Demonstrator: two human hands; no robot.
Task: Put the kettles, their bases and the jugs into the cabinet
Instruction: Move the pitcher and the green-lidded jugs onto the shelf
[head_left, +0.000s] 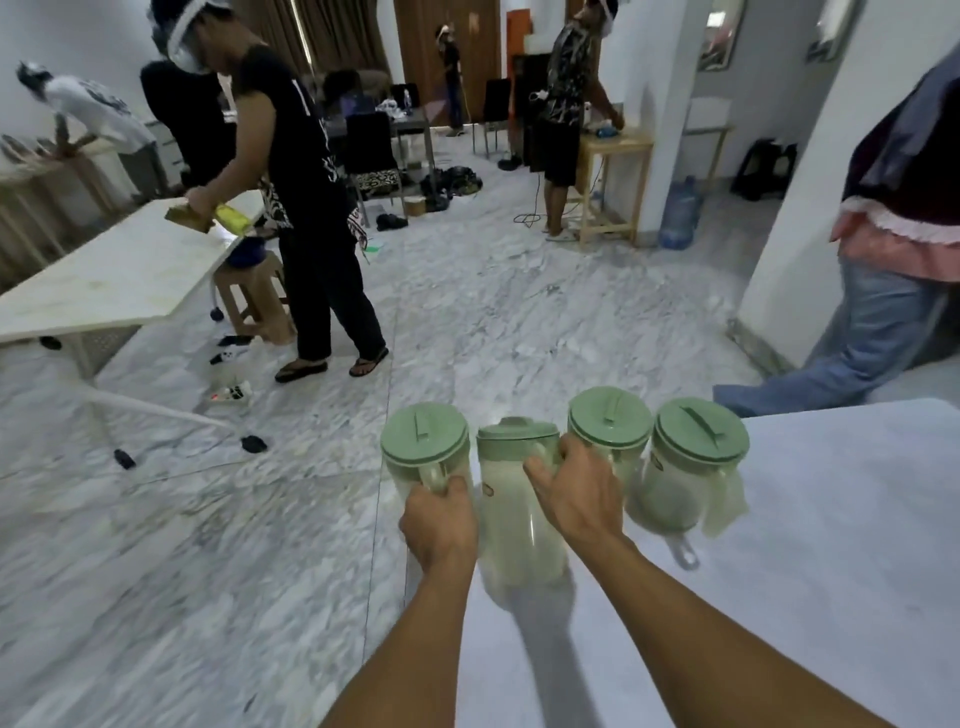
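Note:
Several clear plastic jugs with green lids stand in a row near the left edge of a white table (831, 545). My left hand (440, 522) grips the handle of the leftmost jug (423, 447). My right hand (574, 499) is closed on the handle of the second jug (514, 514), which tilts toward me and looks blurred. A third jug (609, 423) shows just behind my right hand. The fourth jug (693, 467) is at the right, tilted. No cabinet, kettle or base is in view.
Marble floor (467, 322) spreads ahead and to the left. A person in black stands at a long white table (119, 280) on the left, with a wooden stool (252, 296) beside. Another person's jeans leg (852, 353) passes a white pillar (800, 218) at the right. Further people and tables are at the back.

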